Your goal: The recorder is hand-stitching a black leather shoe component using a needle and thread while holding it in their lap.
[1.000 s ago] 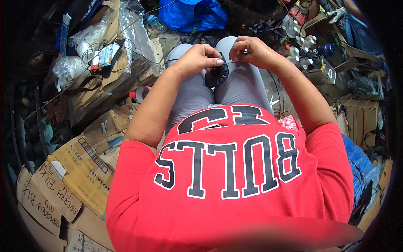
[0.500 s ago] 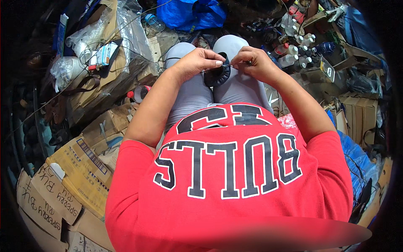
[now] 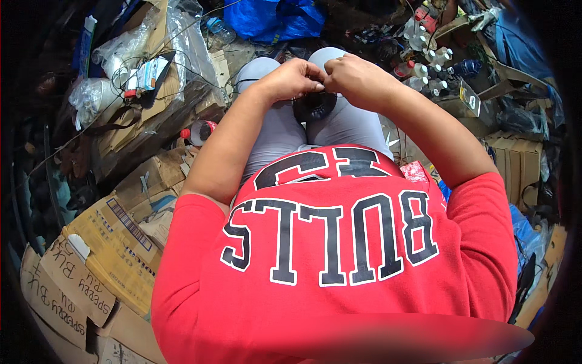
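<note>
I sit with grey-trousered knees drawn up, a red shirt filling the lower view. My left hand point(image 3: 294, 77) and my right hand point(image 3: 356, 77) meet above my knees, fingers curled. Both pinch the top of a small round black object point(image 3: 315, 104) that hangs between them over my lap. Most of that object is hidden behind my fingers, so I cannot tell what it is.
Flattened cardboard boxes point(image 3: 100, 255) pile up at my left. Clear plastic bags point(image 3: 106, 57) and a red-capped bottle point(image 3: 199, 131) lie beyond them. A blue bag point(image 3: 273, 17) sits past my knees. Several white-capped bottles point(image 3: 427, 57) and more cardboard point(image 3: 515, 158) crowd my right.
My hands have drawn closer together over the black object and shifted slightly toward the knees. The view has tilted a little.
</note>
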`<action>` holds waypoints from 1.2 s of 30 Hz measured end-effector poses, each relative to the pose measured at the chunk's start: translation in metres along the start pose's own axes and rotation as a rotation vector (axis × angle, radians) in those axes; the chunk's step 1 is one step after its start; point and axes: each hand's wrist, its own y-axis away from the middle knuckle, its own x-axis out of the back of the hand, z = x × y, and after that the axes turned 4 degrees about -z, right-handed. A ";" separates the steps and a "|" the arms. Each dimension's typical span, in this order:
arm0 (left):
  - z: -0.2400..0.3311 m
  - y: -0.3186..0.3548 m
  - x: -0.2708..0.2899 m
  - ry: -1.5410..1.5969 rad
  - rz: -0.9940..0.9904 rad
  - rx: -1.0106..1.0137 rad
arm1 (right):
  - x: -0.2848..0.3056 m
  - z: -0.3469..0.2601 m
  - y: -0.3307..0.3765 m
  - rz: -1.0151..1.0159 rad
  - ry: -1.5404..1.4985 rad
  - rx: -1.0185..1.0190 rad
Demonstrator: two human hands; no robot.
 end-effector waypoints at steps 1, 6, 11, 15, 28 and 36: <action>-0.004 -0.004 0.000 -0.021 0.066 -0.031 | -0.009 0.003 -0.002 0.005 -0.176 -0.089; 0.004 0.009 -0.018 -0.516 0.560 -0.207 | -0.029 0.031 0.019 -0.027 -1.264 -0.442; -0.006 0.071 -0.021 -0.642 0.437 -0.060 | -0.040 0.027 0.029 0.049 -0.893 -0.244; -0.012 0.100 -0.002 -0.486 0.463 0.154 | -0.061 0.028 0.028 0.408 -0.559 -0.349; -0.013 0.047 -0.020 1.113 0.421 -0.494 | -0.061 0.036 0.045 0.520 -2.369 -0.306; -0.024 0.096 0.022 0.381 0.736 -0.282 | -0.082 0.087 0.115 0.024 -1.350 -0.721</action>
